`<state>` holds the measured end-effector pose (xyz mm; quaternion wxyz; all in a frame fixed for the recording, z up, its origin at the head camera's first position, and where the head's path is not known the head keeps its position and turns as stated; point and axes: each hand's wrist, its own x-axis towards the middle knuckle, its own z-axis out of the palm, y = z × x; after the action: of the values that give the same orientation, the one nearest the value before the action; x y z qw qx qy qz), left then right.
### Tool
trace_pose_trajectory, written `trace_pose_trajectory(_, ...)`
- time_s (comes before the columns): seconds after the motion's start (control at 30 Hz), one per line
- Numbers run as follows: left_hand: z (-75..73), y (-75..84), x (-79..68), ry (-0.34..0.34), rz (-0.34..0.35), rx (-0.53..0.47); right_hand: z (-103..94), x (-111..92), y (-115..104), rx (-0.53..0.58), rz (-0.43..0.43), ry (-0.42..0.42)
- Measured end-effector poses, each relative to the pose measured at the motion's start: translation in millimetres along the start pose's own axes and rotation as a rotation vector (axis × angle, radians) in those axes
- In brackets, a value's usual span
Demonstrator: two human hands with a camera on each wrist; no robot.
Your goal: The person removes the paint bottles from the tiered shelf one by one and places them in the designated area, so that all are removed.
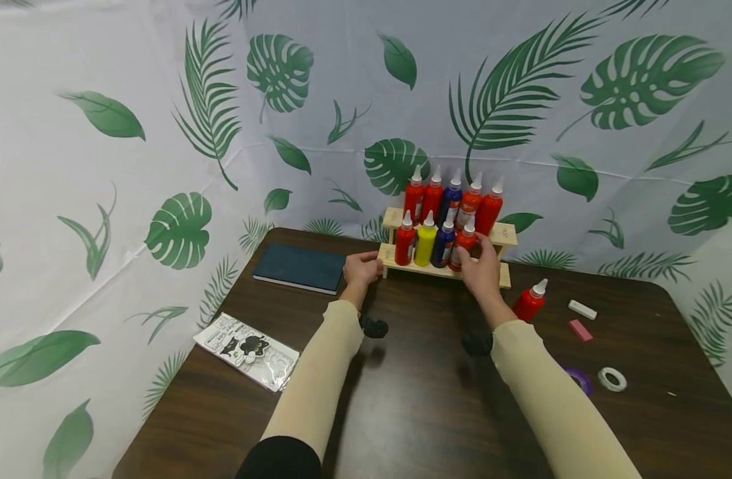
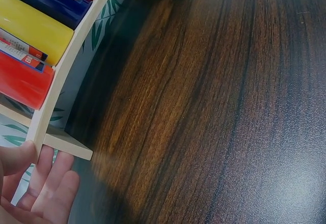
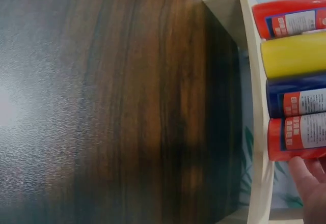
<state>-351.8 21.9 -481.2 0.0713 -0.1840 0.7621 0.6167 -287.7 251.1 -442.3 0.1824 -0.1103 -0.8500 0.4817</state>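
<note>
A two-tier wooden rack [image 1: 387, 253] stands at the table's back, bearing squeeze bottles with white nozzle tips. My left hand [image 1: 362, 268] pinches the left end of its lower shelf; in the left wrist view the thumb lies over the shelf edge [image 2: 51, 102], fingers beneath. At the right end of that shelf, my right hand [image 1: 484, 269] grips a red squeeze bottle [image 1: 463, 249], its base on the board. Left of it in the same row stand a blue bottle [image 1: 443, 246], a yellow bottle [image 1: 425, 243] and another red bottle [image 1: 404, 242]. Red and blue bottles [image 1: 433, 199] fill the upper tier.
One more red bottle [image 1: 530, 301] stands on the table beyond my right forearm. Farther right lie a white block [image 1: 582, 309], a pink block [image 1: 580, 330], a white tape roll [image 1: 602, 380] and a purple roll [image 1: 586, 382]. Leftward are a dark notebook [image 1: 300, 266] and a cat-printed packet [image 1: 248, 349].
</note>
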Motion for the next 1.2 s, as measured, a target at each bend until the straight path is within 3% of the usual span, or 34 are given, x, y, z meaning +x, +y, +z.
trace_pose_trajectory(0.23, 1.4, -1.2, 1.0, -0.007, 0.017, -0.005, -4.9, -9, 1, 0.012, -0.029, -0.011)
trace_pose_trajectory(0.43, 1.6, -1.8, 2.4, -0.007, 0.007, -0.002, -22.6, -23, -1, 0.012, -0.061, -0.016)
trace_pose_trajectory(0.73, 1.3, -0.1, 0.2, -0.012, 0.004, -0.004, -66.3, -72, 1, 0.076, -0.113, -0.069)
trace_pose_trajectory(1.0, 0.7, -2.9, -6.0, -0.026, 0.034, -0.025, -94.2, -127, 44, 0.000, 0.002, 0.066)
trace_pose_trajectory(1.2, 1.5, -4.5, 0.2, -0.032, 0.005, -0.022, -107.9, -144, 77, -0.056, 0.101, 0.126)
